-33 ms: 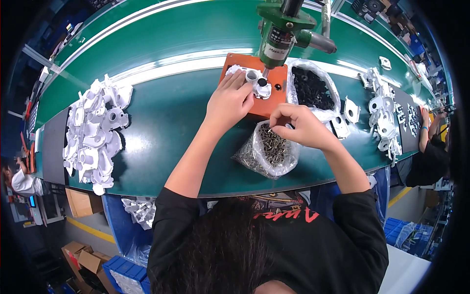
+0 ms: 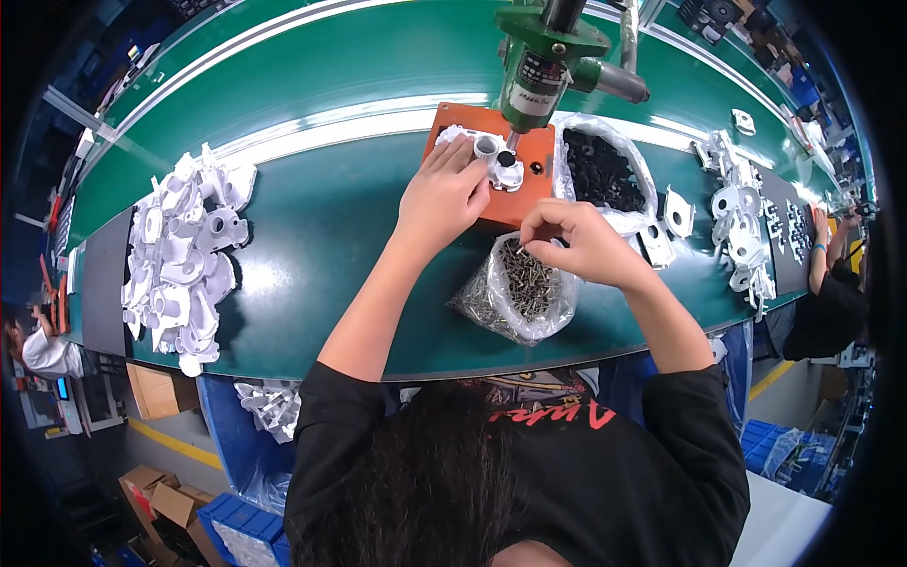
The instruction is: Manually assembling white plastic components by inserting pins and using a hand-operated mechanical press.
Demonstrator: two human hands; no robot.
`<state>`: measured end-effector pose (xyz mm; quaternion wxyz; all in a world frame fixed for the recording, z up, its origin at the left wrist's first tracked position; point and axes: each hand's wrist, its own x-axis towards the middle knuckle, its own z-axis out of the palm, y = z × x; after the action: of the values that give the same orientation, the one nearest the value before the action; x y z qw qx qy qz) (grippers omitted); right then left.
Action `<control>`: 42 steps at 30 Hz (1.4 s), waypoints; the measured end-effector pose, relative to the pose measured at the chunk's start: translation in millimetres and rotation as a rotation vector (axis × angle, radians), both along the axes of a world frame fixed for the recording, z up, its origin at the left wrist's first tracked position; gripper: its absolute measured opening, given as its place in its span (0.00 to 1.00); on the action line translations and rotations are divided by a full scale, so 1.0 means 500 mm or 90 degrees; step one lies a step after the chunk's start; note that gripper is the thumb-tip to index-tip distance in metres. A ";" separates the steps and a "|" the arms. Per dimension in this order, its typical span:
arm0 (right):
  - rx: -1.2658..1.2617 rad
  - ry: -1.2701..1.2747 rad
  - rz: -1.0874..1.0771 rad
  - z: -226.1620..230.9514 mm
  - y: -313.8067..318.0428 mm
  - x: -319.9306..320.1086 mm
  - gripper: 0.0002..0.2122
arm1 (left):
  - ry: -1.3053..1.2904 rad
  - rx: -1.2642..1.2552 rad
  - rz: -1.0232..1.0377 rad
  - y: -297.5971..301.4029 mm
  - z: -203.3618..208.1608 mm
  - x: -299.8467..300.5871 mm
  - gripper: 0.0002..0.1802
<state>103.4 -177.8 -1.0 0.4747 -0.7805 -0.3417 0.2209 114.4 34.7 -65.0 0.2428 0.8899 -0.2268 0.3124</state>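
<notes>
A white molded plastic part (image 2: pixel 511 176) with round collars sits on an orange block (image 2: pixel 461 115), a small black piece (image 2: pixel 505 158) set in it. My left hand (image 2: pixel 442 194) holds this part from the left, fingers laid over it and thumb along its near side. Above them stands a green press head (image 2: pixel 535 76), its metal tip close to the black piece. Over a clear plastic bag of small metal pins (image 2: pixel 531 283), my right hand (image 2: pixel 581 244) is closed in a pinch. What looks like one small metal pin (image 2: pixel 521 251) shows at its fingertips.
A clear bag of black pieces (image 2: pixel 600 170) stands right of the block. Loose white parts (image 2: pixel 677 214) lie beside it. White parts are heaped at the left (image 2: pixel 179 265) and lined up at the right (image 2: pixel 742 222). Other people work at both sides; a co-worker's arm (image 2: pixel 820 250) reaches onto the table.
</notes>
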 end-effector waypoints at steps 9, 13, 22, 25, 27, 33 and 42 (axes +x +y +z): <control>0.056 0.000 -0.226 -0.034 0.002 0.071 0.05 | -0.001 -0.001 0.007 -0.002 0.002 -0.002 0.06; 0.079 -0.089 -0.295 -0.059 0.022 0.112 0.08 | 0.008 -0.003 0.006 -0.001 0.002 -0.002 0.06; 0.170 -0.027 -0.329 -0.095 0.054 0.146 0.08 | 0.011 -0.007 0.002 -0.001 -0.001 0.000 0.06; 0.183 -0.001 -0.331 -0.092 0.058 0.145 0.08 | 0.014 -0.008 0.002 0.001 -0.002 0.001 0.05; 0.188 0.013 -0.334 -0.093 0.062 0.144 0.07 | 0.015 -0.007 0.003 0.001 -0.002 0.001 0.05; 0.194 0.006 -0.335 -0.097 0.064 0.147 0.07 | 0.011 -0.003 0.007 -0.001 0.000 0.000 0.05; 0.184 0.006 -0.345 -0.095 0.066 0.138 0.06 | 0.007 -0.010 0.001 -0.004 0.004 -0.001 0.05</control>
<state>172.3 -144.6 -48.3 0.6237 -0.7667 -0.1469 0.0390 114.0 32.5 -62.9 0.2506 0.8899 -0.2224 0.3095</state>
